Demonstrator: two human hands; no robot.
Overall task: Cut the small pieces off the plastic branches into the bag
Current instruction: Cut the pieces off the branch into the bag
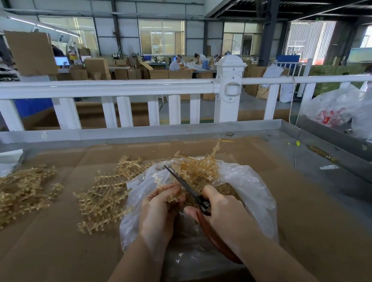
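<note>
The work looks to be in mid-course, with a good deal left; the left hand point(158, 208) has its grip curled round one plastic branch point(158, 184), holding it over the open mouth of the clear bag point(250, 187), which sits near the middle of the counter point(291, 233) towards its near edge; the right hand point(225, 212) has its grip closed round the brown handles of the scissors point(186, 187), whose dark blades point away towards the far edge and lie close together, just beside the held branch; whether a blade is touching the branch I cannot tell.

Done so far, as a judgement: amber bits show through the plastic inside the bag under the hands, so some cutting seems finished; how many pieces lie there cannot be counted.

Left to do: a tangle of branches point(196, 167) rests on the far lip of the bag; a second heap point(104, 194) lies on the cardboard just to the left of the bag; a third heap point(19, 191) sits well apart by the left edge of the counter; whether any of these is already stripped I cannot tell, though small nubs are visible on many stems, which suggests uncut stock.
</note>
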